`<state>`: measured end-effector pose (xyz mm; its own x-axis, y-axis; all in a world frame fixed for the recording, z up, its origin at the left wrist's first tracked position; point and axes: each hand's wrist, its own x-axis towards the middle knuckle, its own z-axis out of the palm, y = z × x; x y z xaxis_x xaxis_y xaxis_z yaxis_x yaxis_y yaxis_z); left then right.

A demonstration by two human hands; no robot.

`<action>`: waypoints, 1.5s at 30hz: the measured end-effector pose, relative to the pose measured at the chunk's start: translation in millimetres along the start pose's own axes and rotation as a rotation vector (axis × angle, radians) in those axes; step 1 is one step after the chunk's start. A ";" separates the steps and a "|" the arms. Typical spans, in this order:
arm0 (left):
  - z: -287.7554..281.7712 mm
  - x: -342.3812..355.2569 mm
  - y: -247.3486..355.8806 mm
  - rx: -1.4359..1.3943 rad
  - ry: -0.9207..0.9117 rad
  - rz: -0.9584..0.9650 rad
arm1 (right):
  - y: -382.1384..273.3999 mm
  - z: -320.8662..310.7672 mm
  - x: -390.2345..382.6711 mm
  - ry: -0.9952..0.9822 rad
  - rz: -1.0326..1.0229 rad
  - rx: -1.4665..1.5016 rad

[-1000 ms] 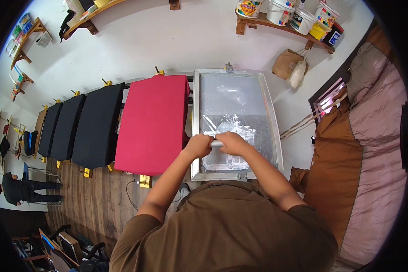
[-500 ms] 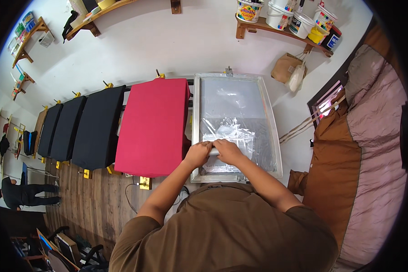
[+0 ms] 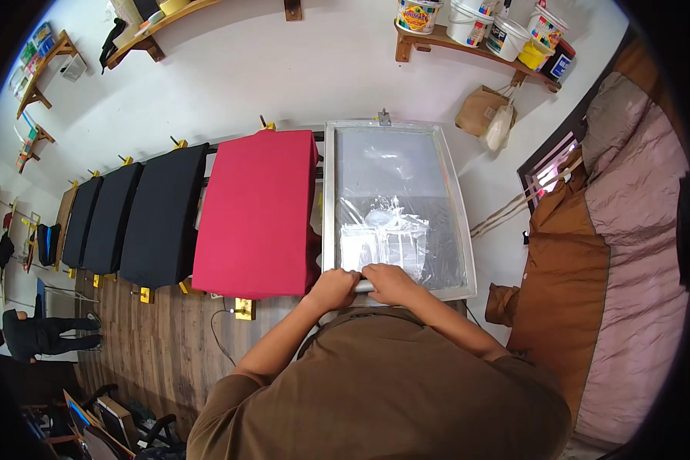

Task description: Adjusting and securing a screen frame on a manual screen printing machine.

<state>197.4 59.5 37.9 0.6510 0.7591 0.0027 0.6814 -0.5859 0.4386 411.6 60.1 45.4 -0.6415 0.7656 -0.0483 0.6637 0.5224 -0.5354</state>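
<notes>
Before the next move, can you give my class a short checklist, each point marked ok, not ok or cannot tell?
1. Left grip and right grip both closed around the grey bar: ok.
2. Grey bar clear of the near rim of the frame: cannot tell; the grips hide it.
3. White patches on the screen wet: cannot tell.
4. Clamp at the frame's far end tight: cannot tell.
5. Red cloth beside the frame lying smooth: ok.
6. Other person away from the frame: ok, far left.
</notes>
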 end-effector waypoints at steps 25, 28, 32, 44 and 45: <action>-45.1 119.8 -89.1 -0.077 -0.108 -0.088 | 90.0 -50.9 120.2 -0.064 0.051 0.048; -43.0 121.5 -89.1 -0.037 -0.156 -0.121 | 83.8 -54.1 118.2 -0.078 0.095 0.059; -39.9 125.7 -88.6 0.053 -0.198 -0.128 | 75.4 -50.3 116.2 -0.042 0.125 0.013; -23.3 82.8 -52.8 0.029 -0.205 -0.132 | 49.2 -28.8 75.7 -0.071 0.159 -0.013; -20.2 76.1 -50.6 0.029 -0.203 -0.134 | 43.5 -26.0 71.2 -0.069 0.156 -0.021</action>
<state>205.6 152.7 34.0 0.6061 0.7597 -0.2354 0.7736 -0.4942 0.3967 404.8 147.0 40.6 -0.5546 0.8107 -0.1877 0.7647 0.4075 -0.4992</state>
